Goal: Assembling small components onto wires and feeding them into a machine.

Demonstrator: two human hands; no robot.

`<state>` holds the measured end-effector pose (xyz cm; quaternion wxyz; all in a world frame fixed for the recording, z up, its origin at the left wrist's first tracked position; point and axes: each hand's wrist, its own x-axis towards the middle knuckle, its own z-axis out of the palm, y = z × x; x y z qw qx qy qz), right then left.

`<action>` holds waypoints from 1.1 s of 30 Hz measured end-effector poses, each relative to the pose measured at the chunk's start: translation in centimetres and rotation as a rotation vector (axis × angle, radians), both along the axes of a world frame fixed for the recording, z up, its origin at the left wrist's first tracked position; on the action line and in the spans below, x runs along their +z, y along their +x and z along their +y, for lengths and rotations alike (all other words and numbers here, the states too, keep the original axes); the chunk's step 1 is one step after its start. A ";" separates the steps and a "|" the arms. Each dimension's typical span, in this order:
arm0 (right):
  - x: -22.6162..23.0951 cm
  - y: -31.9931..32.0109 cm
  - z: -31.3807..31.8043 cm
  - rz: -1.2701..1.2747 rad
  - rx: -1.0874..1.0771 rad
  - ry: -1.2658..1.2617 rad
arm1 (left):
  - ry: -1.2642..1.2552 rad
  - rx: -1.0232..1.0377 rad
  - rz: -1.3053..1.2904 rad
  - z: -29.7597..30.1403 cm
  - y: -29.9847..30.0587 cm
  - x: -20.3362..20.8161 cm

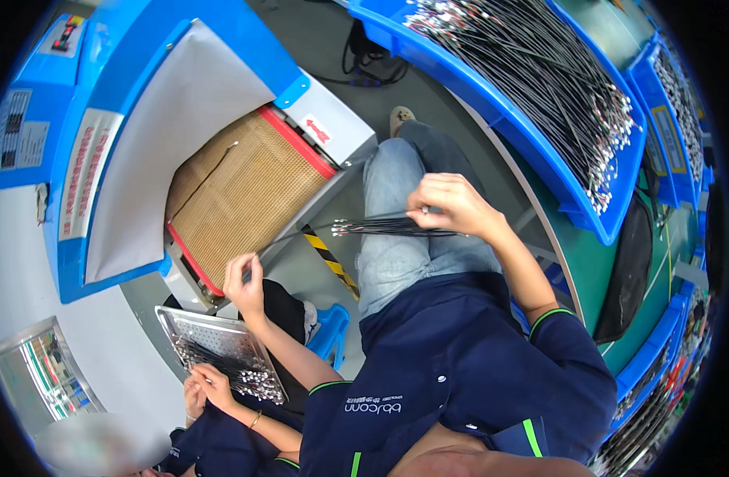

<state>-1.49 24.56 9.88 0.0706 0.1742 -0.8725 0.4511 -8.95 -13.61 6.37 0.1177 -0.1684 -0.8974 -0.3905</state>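
Note:
Over my lap, my right hand (452, 205) is closed in a pinch, with a small white connector of a cable at its fingertips. A bundle of thin black cables (384, 226) with white connector ends stretches across my thighs, passing just under that hand. My left hand (245, 285) is beside the near corner of a mesh conveyor belt (249, 187), its fingers curled together. A thin blurred line runs from near it toward the bundle; what its fingertips hold is too small to make out. One dark cable (201, 183) lies on the belt.
The blue machine housing (166, 119) with a pale curtain stands left. A large blue bin (531, 95) of black cables is at upper right. At lower left, a co-worker's hands (205, 389) work by a metal tray (221, 326) of cables. A blue stool (329, 330) stands between us.

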 end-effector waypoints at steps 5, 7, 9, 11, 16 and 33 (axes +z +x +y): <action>-1.2 -7.0 -6.5 0.094 -0.056 -0.053 | -0.007 0.065 -0.032 -5.4 -6.3 -1.0; -2.0 -9.7 -9.0 0.040 -0.053 -0.070 | 0.010 0.100 -0.052 -7.6 -8.4 -1.3; -2.4 -12.5 -11.4 0.045 -0.039 -0.068 | 0.055 0.149 -0.109 -9.8 -10.2 -2.0; -2.9 -14.2 -13.5 0.048 -0.031 -0.064 | 0.055 0.166 -0.150 -11.9 -11.6 -2.4; -5.3 -16.9 -16.9 0.040 -0.112 0.020 | -0.086 0.151 -0.037 -14.4 -13.7 -3.6; -7.7 -0.8 -10.4 -0.436 -0.203 0.210 | -0.065 0.295 0.051 -11.2 -12.6 -5.0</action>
